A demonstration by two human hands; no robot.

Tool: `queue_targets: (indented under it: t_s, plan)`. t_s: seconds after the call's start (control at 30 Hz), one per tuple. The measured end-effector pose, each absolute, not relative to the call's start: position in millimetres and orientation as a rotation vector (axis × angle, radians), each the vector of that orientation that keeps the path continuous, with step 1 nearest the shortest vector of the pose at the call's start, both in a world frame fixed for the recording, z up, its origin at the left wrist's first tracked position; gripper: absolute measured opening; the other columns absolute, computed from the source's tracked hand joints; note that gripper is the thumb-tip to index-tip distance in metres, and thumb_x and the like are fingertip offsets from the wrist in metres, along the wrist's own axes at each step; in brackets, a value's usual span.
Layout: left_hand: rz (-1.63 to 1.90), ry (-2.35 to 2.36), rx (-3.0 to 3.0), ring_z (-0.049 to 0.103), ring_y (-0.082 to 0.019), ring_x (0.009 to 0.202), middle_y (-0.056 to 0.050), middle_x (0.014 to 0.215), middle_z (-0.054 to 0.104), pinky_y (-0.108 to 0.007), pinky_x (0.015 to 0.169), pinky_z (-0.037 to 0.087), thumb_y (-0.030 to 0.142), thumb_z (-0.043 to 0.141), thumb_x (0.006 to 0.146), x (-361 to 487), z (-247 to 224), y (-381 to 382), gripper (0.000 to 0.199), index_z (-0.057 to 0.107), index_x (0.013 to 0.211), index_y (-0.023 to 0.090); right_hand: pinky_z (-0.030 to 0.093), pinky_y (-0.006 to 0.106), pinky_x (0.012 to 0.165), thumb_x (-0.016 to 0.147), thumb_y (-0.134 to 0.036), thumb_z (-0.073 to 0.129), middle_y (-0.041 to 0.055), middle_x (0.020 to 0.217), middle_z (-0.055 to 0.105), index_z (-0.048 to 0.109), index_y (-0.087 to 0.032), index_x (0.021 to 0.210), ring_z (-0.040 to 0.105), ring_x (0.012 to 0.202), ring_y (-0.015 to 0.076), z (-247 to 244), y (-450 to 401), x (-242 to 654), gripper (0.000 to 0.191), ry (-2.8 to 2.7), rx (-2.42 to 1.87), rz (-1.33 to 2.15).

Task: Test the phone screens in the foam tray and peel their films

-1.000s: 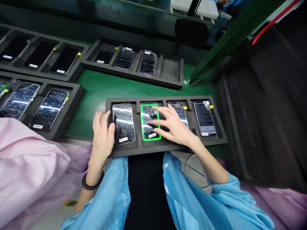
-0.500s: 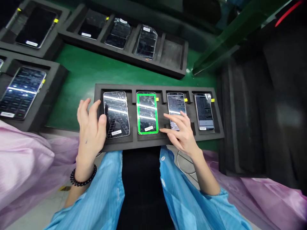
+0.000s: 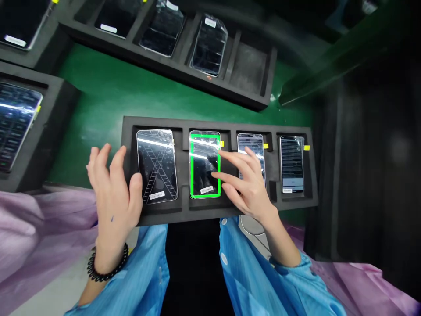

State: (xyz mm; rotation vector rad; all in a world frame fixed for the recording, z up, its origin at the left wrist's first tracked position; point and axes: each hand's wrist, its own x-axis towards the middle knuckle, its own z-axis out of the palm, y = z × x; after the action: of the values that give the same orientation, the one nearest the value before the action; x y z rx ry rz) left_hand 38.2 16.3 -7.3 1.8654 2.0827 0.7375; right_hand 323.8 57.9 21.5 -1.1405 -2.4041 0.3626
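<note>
A black foam tray [image 3: 186, 213] in front of me holds several smartphones in separate slots. My left hand [image 3: 113, 188] is open at the tray's left end, its thumb beside the leftmost smartphone [image 3: 157, 164], whose screen shows crossed ladder-like lines. My right hand [image 3: 245, 182] has its fingers spread, with fingertips over the right part of the smartphone with a green border [image 3: 201, 175]; whether they touch the glass I cannot tell. Partly behind that hand lies a smartphone with lines of text [image 3: 251, 140]. The rightmost smartphone [image 3: 291, 162] also shows text.
Behind, another foam tray [image 3: 158, 61] holds several dark smartphones, and its right slot is bare. More trays with phones [image 3: 15, 118] stand at the left. Dark hanging material [image 3: 358, 175] is at the right. Pink sleeves of people [image 3: 59, 232] appear on both sides.
My right hand has shifted left relative to the tray, bringing its fingertips from beside the green-bordered smartphone to over its screen. The leftmost screen's line pattern has become a full cross. The view has moved closer.
</note>
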Motion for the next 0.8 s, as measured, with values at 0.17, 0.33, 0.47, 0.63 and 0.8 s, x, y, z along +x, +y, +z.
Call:
queue_targets:
  t_s: [0.17,0.33,0.47,0.63,0.8]
  plan:
    - [0.719,2.079,1.838,0.016,-0.031,0.156,-0.017,0.161,0.03,-0.054,0.128,0.014,0.039,0.038,0.1,39,-2,17,0.058,0.037,0.153,0.015,0.034,0.053,0.118,0.1,-0.029,0.045,0.0054,0.127,0.067,0.077,-0.024,0.101,0.058,0.112,0.0239,16,54,311,0.033,-2.441,-0.998,0.48]
    - [0.67,2.096,1.794,0.015,-0.029,0.157,-0.01,0.163,0.028,-0.055,0.129,0.014,0.043,0.035,0.1,41,3,17,0.057,0.034,0.154,0.024,0.044,0.038,0.097,0.094,-0.023,0.052,-0.0003,0.083,0.066,0.075,-0.021,0.097,0.051,0.082,0.017,8,45,304,0.024,-2.494,-0.82,0.43]
    - [0.652,2.097,1.786,0.015,-0.03,0.157,-0.009,0.163,0.028,-0.055,0.129,0.013,0.044,0.036,0.1,41,5,17,0.058,0.034,0.154,0.024,0.045,0.035,0.088,0.093,-0.022,0.049,-0.0011,0.074,0.062,0.074,-0.022,0.085,0.048,0.074,0.0156,10,45,305,0.027,-2.46,-0.794,0.445]
    - [0.651,2.102,1.759,0.014,-0.03,0.157,-0.006,0.164,0.027,-0.053,0.13,0.012,0.042,0.037,0.098,42,4,18,0.059,0.034,0.155,0.026,0.048,0.04,0.089,0.098,-0.023,0.041,0.0001,0.074,0.063,0.075,-0.027,0.09,0.053,0.073,0.0171,19,50,316,0.035,-2.291,-1.035,0.374]
    - [0.644,2.101,1.761,0.015,-0.031,0.157,-0.008,0.164,0.027,-0.052,0.13,0.012,0.04,0.038,0.097,43,5,19,0.061,0.035,0.154,0.022,0.048,0.049,0.095,0.101,-0.027,0.036,0.0048,0.106,0.067,0.074,-0.032,0.108,0.061,0.097,0.0259,27,60,336,0.039,-2.136,-1.406,0.273]
